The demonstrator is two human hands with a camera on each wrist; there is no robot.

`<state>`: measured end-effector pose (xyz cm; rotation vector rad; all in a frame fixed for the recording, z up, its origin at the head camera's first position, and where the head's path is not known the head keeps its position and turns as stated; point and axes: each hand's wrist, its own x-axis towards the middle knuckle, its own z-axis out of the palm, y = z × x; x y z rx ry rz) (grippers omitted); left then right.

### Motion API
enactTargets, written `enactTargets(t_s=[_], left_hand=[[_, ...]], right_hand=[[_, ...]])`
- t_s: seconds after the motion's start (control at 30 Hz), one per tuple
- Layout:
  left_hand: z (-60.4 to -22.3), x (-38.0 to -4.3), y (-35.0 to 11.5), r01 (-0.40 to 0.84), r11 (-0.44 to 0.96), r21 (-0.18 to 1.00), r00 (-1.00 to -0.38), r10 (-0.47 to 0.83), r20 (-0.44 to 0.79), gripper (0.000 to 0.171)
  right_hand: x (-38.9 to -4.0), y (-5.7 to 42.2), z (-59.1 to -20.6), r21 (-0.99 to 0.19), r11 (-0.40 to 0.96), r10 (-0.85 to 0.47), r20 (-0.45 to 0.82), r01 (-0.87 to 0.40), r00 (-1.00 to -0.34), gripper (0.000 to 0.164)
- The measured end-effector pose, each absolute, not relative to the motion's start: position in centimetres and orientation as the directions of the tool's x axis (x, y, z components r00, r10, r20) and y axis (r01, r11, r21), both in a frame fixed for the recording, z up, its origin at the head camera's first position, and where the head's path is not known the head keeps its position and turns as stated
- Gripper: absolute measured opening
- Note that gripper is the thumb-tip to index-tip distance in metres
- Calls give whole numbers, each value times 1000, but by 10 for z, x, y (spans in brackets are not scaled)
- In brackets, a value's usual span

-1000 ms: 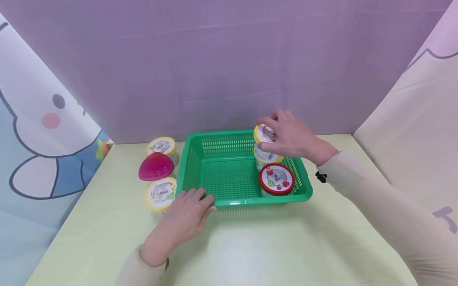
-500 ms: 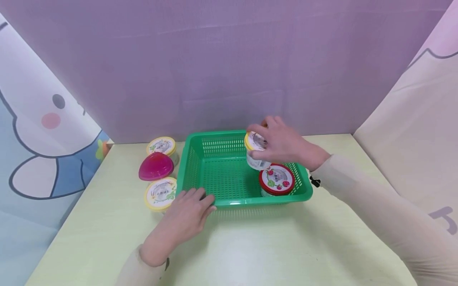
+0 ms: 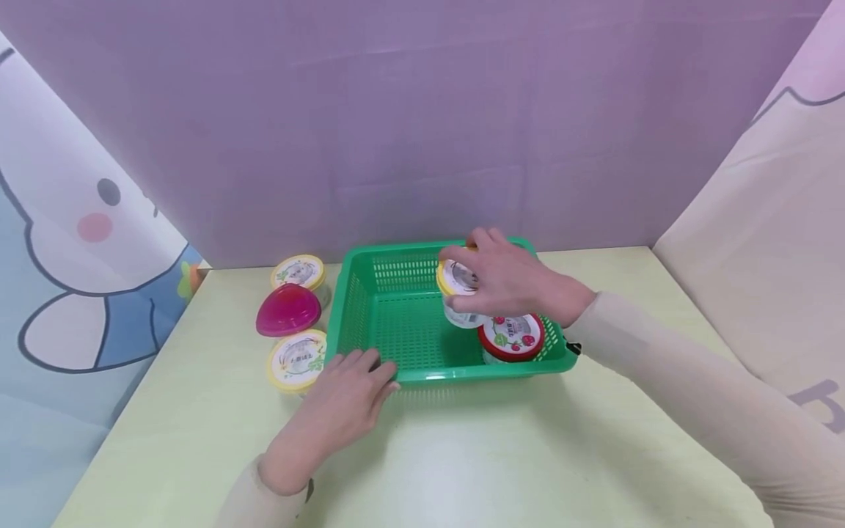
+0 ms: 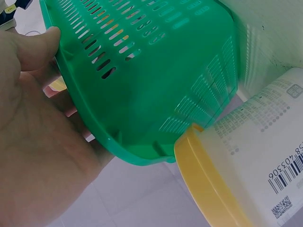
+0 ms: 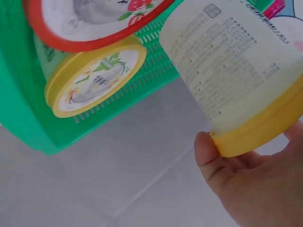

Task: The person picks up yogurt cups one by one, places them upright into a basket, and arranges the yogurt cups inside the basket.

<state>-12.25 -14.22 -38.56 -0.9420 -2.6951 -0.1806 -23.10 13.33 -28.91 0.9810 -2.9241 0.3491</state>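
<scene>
My right hand (image 3: pixel 505 282) grips a clear plastic cup (image 5: pixel 232 71) by its yellow lid, over the right half of a green basket (image 3: pixel 409 375). The cup is upright in the head view, apart from the basket floor as far as I can tell. Just right of it, a red-lidded cup (image 3: pixel 511 338) with strawberries printed on top stands in the basket. Another yellow-lidded cup (image 5: pixel 97 78) there shows in the right wrist view; my right hand covers it in the head view. My left hand (image 3: pixel 346 396) holds the basket's near-left rim, fingers hooked over its edge (image 4: pixel 78 101).
Left of the basket, two yellow-lidded cups (image 3: pixel 297 359) stand on the pale green table (image 3: pixel 475 455), with a shiny magenta dome-shaped piece (image 3: pixel 287 310) between them. A purple cloth wall (image 3: pixel 422 132) rises behind the basket. Printed cloths hang at both sides.
My right hand has lifted the yellow-lidded cup off another cup in the basket's back right and carried it left and toward me. My left hand stays on the rim.
</scene>
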Motion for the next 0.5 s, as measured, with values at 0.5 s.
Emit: enactTargets(t_s=[0.5], left_hand=[[-383,-121,-141,616,787,33,-758,580,297,13]], right_hand=[[-225,115,-299,-199,742,-642,63,-640,-764,67]])
